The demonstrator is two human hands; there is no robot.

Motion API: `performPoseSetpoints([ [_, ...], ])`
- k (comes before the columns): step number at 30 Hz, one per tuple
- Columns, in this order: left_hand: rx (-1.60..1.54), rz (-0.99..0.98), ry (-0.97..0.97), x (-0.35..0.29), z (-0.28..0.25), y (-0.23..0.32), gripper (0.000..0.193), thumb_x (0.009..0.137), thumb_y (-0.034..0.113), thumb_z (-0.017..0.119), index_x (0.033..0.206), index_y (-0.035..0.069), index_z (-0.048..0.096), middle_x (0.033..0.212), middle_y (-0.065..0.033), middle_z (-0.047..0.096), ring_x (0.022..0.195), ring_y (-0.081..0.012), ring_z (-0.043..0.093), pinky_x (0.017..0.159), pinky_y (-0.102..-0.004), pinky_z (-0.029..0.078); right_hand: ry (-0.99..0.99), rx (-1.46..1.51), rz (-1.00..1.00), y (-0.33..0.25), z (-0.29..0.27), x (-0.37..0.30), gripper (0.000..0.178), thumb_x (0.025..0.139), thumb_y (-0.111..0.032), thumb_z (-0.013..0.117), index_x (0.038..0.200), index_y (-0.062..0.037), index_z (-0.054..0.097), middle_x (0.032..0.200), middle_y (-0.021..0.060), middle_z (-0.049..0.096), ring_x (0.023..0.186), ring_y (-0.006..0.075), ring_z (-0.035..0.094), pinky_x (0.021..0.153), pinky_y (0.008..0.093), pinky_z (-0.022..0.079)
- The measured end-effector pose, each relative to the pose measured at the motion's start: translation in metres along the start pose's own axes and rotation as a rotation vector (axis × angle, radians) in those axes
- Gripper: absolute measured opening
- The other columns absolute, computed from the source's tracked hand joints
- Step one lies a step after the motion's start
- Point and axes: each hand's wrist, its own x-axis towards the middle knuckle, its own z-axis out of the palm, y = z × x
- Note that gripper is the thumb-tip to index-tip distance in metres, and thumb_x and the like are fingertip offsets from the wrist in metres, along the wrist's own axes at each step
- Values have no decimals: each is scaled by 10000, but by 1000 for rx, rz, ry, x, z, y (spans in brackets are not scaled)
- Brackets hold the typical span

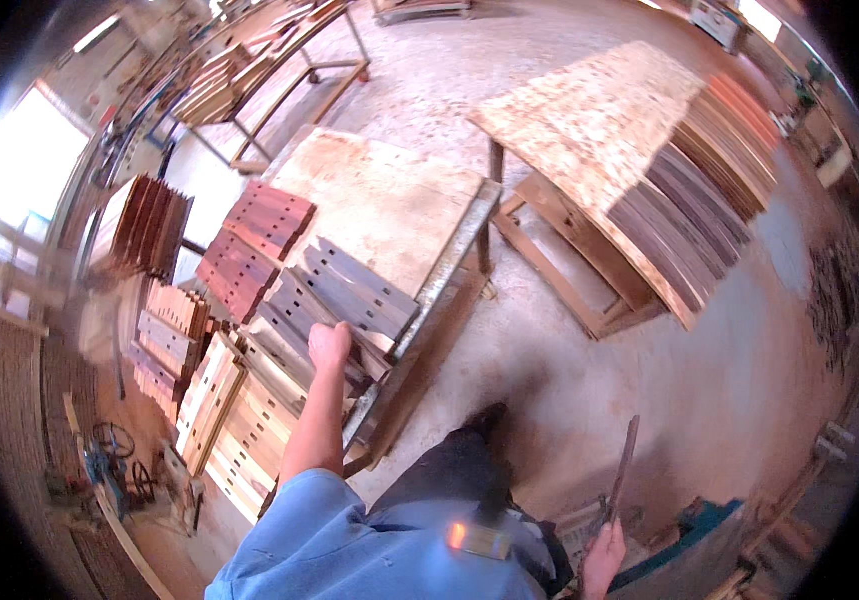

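My left hand (330, 345) reaches over a worktable and is closed at a row of dark grey-brown wooden slats (365, 295) with small square holes. Its fingers are curled away from view, so what lies inside them is hidden. Low on the right, my right hand (604, 560) is wrapped round a thin dark wooden strip (627, 455), which points up and away from me. Beyond the grey slats lie reddish slats (255, 232) with the same holes. Pale slats (250, 445) are laid out closer to me, left of my forearm.
The worktable (390, 190) has a metal edge on its right. A second table (590, 110) to the right bears brown and grey boards (685, 215). Stacked slats (145, 225) stand at the left, near a blue-green machine with handwheels (115, 465). Farther off is a wheeled rack (280, 90).
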Motion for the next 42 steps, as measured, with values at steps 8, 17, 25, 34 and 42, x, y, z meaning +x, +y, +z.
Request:
performPoseSetpoints([
  [8, 63, -229, 56, 22, -23, -39, 479, 783, 280, 611, 1120, -60, 606, 1163, -286, 620, 1103, -426, 599, 978, -467, 461, -188, -222, -27, -90, 26, 77, 352, 976, -161, 472, 1266, 19, 558, 680, 35, 506, 552, 112, 476, 506, 291, 404],
  [17, 265, -170, 147, 9, 3, -25, 333, 772, 261, 646, 960, -13, 666, 1016, -211, 690, 912, -353, 688, 813, -455, 553, -234, -508, 16, -150, 17, 114, 425, 961, -282, 529, 1285, -9, 563, 1176, 248, 632, 1126, 348, 605, 982, 405, 444],
  [25, 385, 658, 273, 10, 73, 54, 500, 836, 221, 682, 1243, -32, 537, 1148, -247, 590, 1049, -421, 567, 930, -478, 458, -267, -194, 95, -132, -21, 163, 444, 960, -297, 498, 1333, -58, 527, 1181, 258, 612, 1138, 382, 590, 963, 396, 449],
  [34, 101, 1663, -202, -208, 255, 410, 414, 798, 118, 647, 1196, 40, 566, 1161, -157, 588, 1106, -341, 532, 924, -416, 464, -52, -135, 206, -115, -94, 214, 427, 959, -280, 505, 1324, -60, 539, 1083, 220, 647, 1008, 333, 632, 888, 382, 480],
  [42, 461, 1890, -53, -251, 343, 510, 416, 870, 149, 548, 1279, 72, 541, 1164, -87, 569, 1106, -252, 530, 912, -382, 466, 52, 18, 329, -47, -133, 225, 407, 969, -219, 511, 1316, -8, 538, 924, 165, 657, 833, 200, 627, 803, 327, 488],
])
